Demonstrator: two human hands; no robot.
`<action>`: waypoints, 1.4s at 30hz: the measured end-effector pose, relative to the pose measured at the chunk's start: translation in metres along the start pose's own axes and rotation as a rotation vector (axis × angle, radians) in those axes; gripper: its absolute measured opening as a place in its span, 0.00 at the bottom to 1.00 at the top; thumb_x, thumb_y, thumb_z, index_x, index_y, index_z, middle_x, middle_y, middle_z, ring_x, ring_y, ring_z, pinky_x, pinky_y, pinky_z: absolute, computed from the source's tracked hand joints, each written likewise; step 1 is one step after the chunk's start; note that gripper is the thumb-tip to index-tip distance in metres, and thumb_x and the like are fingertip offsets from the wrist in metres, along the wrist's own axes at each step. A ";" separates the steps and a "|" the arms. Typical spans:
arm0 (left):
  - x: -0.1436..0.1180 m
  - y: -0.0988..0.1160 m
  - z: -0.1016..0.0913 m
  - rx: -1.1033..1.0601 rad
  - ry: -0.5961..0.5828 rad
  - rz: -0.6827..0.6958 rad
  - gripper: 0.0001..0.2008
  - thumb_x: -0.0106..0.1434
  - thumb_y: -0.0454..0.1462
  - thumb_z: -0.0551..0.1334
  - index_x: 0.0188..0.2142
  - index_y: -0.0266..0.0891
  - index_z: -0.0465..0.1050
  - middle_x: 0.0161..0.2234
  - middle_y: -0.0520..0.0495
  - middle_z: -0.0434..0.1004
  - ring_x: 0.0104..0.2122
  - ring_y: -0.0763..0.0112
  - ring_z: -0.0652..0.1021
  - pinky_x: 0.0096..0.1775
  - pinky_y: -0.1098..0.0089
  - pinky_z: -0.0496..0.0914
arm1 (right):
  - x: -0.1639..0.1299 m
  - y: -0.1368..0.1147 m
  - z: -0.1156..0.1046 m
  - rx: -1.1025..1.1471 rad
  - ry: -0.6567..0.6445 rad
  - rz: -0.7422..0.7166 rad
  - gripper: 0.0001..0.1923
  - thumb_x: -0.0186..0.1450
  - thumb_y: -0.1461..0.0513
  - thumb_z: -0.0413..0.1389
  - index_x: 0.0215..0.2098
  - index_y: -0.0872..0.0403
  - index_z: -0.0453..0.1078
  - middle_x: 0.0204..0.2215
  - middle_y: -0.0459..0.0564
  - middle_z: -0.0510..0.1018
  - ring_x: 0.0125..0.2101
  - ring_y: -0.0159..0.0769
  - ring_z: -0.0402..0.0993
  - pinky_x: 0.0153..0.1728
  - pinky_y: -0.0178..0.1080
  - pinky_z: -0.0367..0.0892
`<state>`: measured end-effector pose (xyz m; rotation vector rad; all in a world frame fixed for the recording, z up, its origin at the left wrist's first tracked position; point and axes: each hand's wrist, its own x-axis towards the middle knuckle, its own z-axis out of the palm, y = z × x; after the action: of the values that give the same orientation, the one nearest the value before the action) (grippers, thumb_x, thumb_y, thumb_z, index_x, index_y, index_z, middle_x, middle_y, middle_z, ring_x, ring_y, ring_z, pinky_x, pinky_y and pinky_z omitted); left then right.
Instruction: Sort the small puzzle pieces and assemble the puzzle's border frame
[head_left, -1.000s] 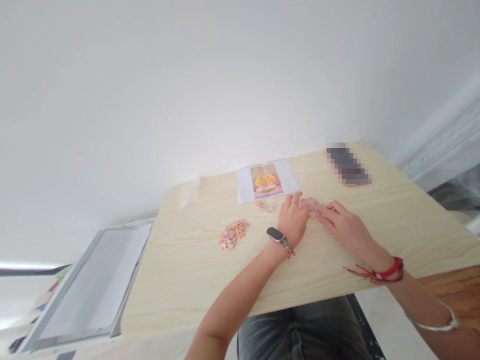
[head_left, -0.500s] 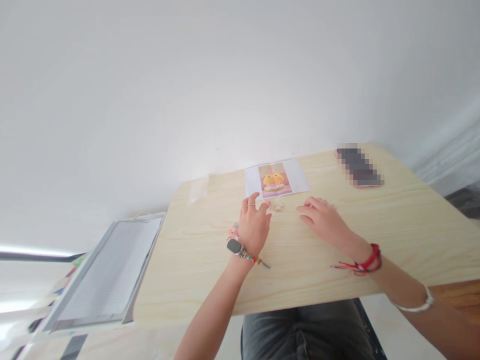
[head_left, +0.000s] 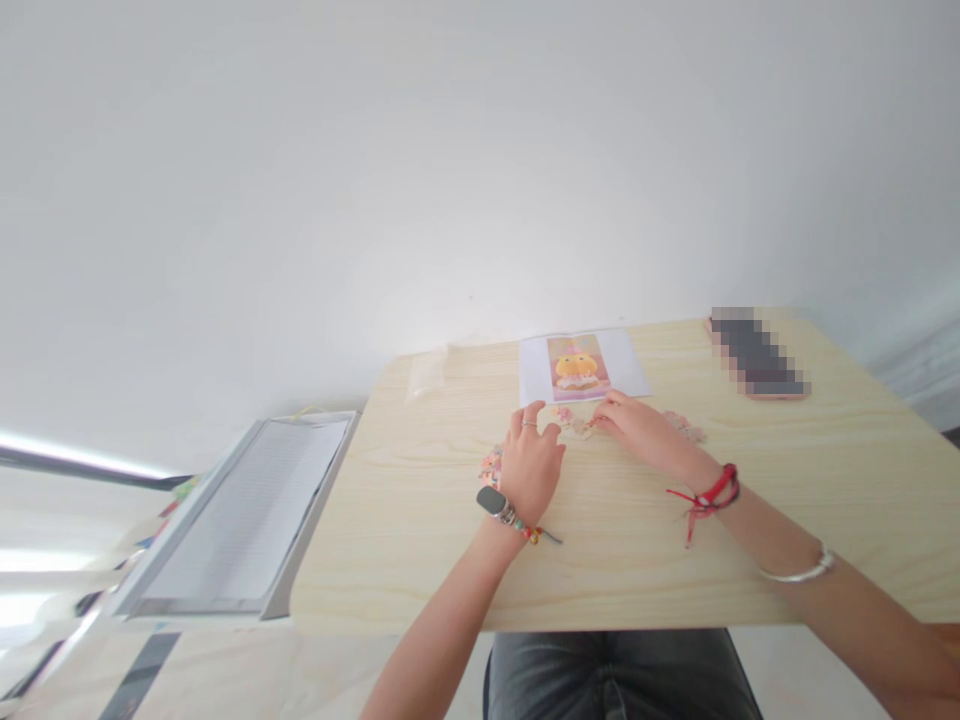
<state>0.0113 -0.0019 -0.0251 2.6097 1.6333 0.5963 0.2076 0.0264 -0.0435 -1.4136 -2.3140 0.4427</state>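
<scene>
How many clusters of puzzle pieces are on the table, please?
3: the left cluster, partly hidden by the left hand; the small middle cluster, between the hands; and the right cluster, beside the right hand. More pieces may be hidden.

A pale wood-grained table [head_left: 405, 540] is backed on the far side by a white wall [head_left: 480, 160]; light flooring [head_left: 322, 680] is glimpsed near left.

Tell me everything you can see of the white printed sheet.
The white printed sheet, apparently paper, lies flat on the wood-grain table near the wall. Its pinkish picture shows a round yellow figure with eyes. Small puzzle pieces lie in front. The left hand and right hand overlap its near edge; contact unclear.
</scene>
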 end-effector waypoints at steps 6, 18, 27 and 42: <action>-0.004 0.008 0.007 -0.032 -0.039 0.077 0.10 0.56 0.29 0.61 0.38 0.39 0.68 0.52 0.41 0.58 0.52 0.56 0.62 0.47 0.56 0.68 | -0.013 -0.011 -0.009 0.163 -0.204 0.051 0.09 0.61 0.64 0.49 0.30 0.54 0.72 0.30 0.50 0.76 0.32 0.37 0.70 0.36 0.38 0.62; 0.002 0.014 0.024 0.001 -0.085 0.129 0.07 0.60 0.28 0.55 0.35 0.38 0.69 0.52 0.40 0.60 0.50 0.59 0.64 0.44 0.59 0.70 | -0.037 -0.008 0.007 -0.078 -0.043 0.069 0.07 0.61 0.65 0.50 0.31 0.54 0.71 0.31 0.50 0.73 0.32 0.36 0.69 0.35 0.39 0.62; 0.004 0.016 0.027 0.039 -0.089 0.184 0.08 0.59 0.26 0.54 0.33 0.38 0.66 0.51 0.42 0.61 0.49 0.61 0.65 0.46 0.59 0.69 | -0.037 -0.014 0.018 -0.181 -0.007 0.036 0.09 0.64 0.65 0.46 0.30 0.55 0.68 0.30 0.49 0.70 0.30 0.34 0.69 0.28 0.36 0.62; -0.057 -0.029 -0.018 0.071 0.104 -0.082 0.05 0.60 0.28 0.55 0.31 0.36 0.68 0.48 0.40 0.62 0.46 0.58 0.65 0.46 0.55 0.69 | 0.003 -0.069 0.034 -0.121 -0.057 -0.228 0.07 0.63 0.66 0.48 0.35 0.56 0.67 0.34 0.51 0.71 0.29 0.34 0.70 0.28 0.35 0.63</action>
<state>-0.0412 -0.0413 -0.0321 2.5857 1.8133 0.6941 0.1366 -0.0037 -0.0405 -1.1824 -2.5487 0.2827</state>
